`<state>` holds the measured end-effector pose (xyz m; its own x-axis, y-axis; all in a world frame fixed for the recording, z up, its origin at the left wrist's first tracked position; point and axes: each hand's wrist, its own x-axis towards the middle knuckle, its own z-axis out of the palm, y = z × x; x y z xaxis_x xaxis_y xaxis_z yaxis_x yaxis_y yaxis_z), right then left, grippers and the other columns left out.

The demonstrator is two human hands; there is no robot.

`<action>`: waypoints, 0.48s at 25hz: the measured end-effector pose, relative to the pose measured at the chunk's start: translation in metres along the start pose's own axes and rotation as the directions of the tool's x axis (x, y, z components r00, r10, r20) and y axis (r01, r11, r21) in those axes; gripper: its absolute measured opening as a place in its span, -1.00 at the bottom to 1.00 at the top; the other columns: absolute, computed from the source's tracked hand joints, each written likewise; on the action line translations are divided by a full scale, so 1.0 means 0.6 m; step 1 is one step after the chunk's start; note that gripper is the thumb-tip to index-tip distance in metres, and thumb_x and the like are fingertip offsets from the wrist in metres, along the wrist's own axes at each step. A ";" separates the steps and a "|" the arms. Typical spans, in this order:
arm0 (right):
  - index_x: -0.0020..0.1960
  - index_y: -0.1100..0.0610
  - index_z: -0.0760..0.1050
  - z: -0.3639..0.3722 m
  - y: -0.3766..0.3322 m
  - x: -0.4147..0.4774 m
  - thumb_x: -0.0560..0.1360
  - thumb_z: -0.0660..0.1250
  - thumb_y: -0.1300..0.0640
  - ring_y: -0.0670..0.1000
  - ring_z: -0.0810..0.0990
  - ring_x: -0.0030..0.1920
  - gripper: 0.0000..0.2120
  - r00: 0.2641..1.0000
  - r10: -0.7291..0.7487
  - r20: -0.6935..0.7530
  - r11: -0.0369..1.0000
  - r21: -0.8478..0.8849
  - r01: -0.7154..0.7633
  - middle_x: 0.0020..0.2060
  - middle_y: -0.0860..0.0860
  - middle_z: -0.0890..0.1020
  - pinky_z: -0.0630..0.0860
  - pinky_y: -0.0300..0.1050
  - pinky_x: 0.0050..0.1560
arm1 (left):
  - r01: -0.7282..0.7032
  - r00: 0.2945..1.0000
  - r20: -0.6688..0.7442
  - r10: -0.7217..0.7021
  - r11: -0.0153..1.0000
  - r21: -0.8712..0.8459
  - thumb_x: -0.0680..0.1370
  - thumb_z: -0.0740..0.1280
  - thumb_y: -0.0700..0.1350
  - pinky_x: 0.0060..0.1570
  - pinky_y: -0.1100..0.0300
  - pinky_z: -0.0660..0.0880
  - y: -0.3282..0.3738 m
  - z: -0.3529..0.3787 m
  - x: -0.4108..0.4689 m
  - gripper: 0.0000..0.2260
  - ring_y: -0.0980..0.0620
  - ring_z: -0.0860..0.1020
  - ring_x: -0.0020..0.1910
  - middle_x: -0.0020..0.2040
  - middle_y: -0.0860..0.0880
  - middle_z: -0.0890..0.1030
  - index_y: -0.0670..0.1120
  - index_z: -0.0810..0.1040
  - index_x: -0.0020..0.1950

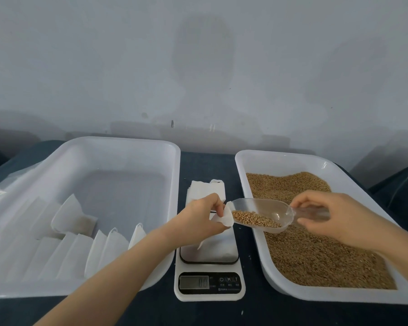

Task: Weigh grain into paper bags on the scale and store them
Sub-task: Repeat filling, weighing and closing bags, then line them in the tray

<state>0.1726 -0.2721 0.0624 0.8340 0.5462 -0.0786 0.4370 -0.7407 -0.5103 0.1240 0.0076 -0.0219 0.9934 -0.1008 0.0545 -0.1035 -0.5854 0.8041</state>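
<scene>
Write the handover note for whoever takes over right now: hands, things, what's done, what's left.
Left hand pinches open a paper bag over the scale.
Right hand holds the clear scoop by its handle, with grain at its lip by the bag mouth.
The grain tray is on the right; spare bags are stacked behind the scale.
Done: rows of bags stand in the left tray.
Left: pour, weigh this bag, store it, repeat.

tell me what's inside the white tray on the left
White paper bags lean in rows along the near and left part of the left tray; its far floor is bare. Their contents are hidden, and the left forearm covers the near right corner.
</scene>
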 end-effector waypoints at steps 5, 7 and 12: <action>-0.05 -0.29 0.51 -0.008 -0.008 0.014 0.37 0.45 0.04 -0.36 0.54 0.00 -0.72 0.999 -0.012 0.030 0.999 -0.031 0.013 -0.06 -0.42 0.57 0.49 -0.32 -0.04 | 0.034 0.999 0.033 -0.034 0.999 -0.021 0.44 0.46 0.04 0.00 0.46 0.34 0.003 0.001 0.002 -0.56 0.22 0.47 0.15 0.18 0.16 0.52 0.15 0.34 0.23; -0.05 -0.29 0.52 -0.009 -0.015 0.018 0.38 0.45 0.06 -0.41 0.52 -0.01 -0.72 0.999 -0.022 0.045 1.000 -0.018 0.023 -0.06 -0.42 0.58 0.44 -0.40 -0.08 | -0.002 1.000 0.003 0.002 1.000 0.008 0.47 0.44 0.01 -0.05 0.54 0.35 0.004 0.002 0.003 -0.58 0.22 0.49 0.14 0.14 0.16 0.54 0.08 0.42 0.29; -0.05 -0.25 0.52 0.003 -0.021 0.024 0.39 0.44 0.06 -0.39 0.54 -0.02 -0.76 1.000 0.003 0.018 1.000 -0.030 -0.003 -0.07 -0.43 0.58 0.45 -0.40 -0.13 | -0.006 0.999 -0.042 0.010 0.997 0.071 0.50 0.42 -0.09 0.05 0.49 0.40 0.008 -0.004 -0.001 -0.70 0.19 0.52 0.13 0.15 0.09 0.59 0.02 0.51 0.22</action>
<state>0.1783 -0.2542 0.0664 0.8292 0.5507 -0.0955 0.4448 -0.7537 -0.4838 0.1231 0.0067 -0.0169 0.9936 -0.0723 0.0872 -0.1132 -0.6407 0.7594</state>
